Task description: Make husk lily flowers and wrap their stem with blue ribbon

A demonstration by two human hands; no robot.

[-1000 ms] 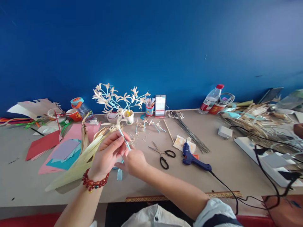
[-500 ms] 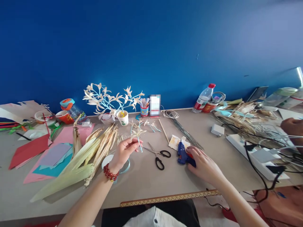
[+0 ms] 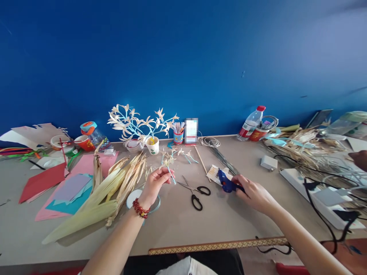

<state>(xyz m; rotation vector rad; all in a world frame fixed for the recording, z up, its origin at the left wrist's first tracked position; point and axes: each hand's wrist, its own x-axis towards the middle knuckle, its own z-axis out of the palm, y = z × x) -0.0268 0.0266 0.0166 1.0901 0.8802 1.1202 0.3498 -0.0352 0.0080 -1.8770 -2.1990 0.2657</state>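
Note:
My left hand (image 3: 156, 182) pinches the pale blue stem of a small cream flower (image 3: 169, 166), held upright above the table. Under that wrist lies a roll of light blue tape (image 3: 155, 205), partly hidden. The fingers of my right hand (image 3: 250, 191) are wrapped round the handle of a blue glue gun (image 3: 226, 181), whose nozzle points up and left. Beneath its tip is a glue-stained piece of card (image 3: 212, 173). Between my hands rest black-handled scissors (image 3: 196, 193), blades spread. Behind, a white paper cup (image 3: 153, 148) holds a branch of cream flowers (image 3: 134, 121).
Corn husks (image 3: 100, 206) and coloured paper (image 3: 73, 187) lie at the left. Wires (image 3: 225, 158), a wooden stick (image 3: 202, 163) and loose small flowers (image 3: 187, 154) are farther back. A power strip (image 3: 318, 196) with cables lies right, near another person's hand (image 3: 359, 158).
My right hand has closed round the glue gun's handle and tilted it, shifting it slightly right. My left hand still holds the flower. The view has shifted a little.

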